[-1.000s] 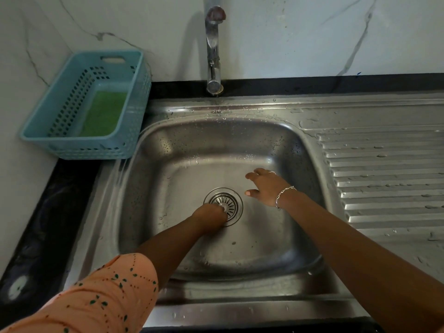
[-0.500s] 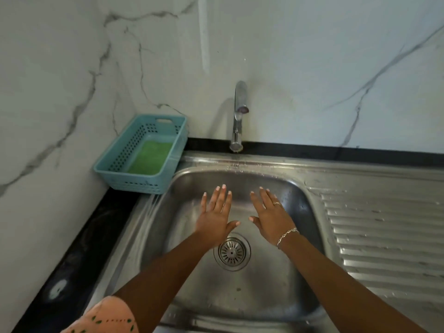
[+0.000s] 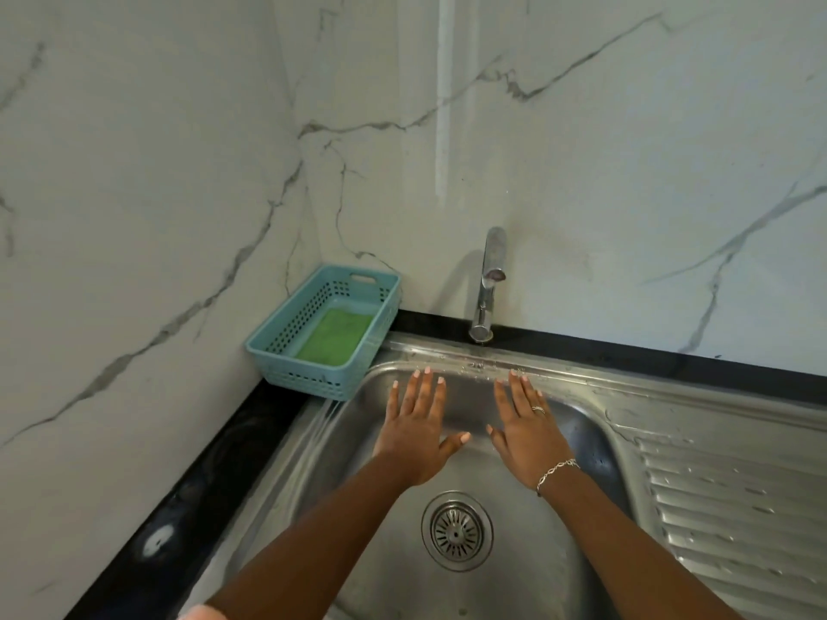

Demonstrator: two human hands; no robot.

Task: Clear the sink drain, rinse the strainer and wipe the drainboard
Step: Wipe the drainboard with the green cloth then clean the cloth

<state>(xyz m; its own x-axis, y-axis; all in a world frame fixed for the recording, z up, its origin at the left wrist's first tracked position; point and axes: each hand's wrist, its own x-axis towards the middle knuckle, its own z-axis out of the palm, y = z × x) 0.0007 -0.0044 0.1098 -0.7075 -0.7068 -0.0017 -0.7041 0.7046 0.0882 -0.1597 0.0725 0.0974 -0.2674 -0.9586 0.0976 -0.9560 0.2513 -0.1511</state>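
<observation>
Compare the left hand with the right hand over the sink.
The left hand is bare, while the right hand wears a ring and a bracelet at the wrist. The left hand is on the basket's side of the sink, and the right hand is on the drainboard's side. Both are open, palm down with straight fingers, holding nothing, beyond the strainer.

Drainboard (image 3: 738, 507) partly beyond right edge; near rim of sink (image 3: 595, 436) below frame.
</observation>
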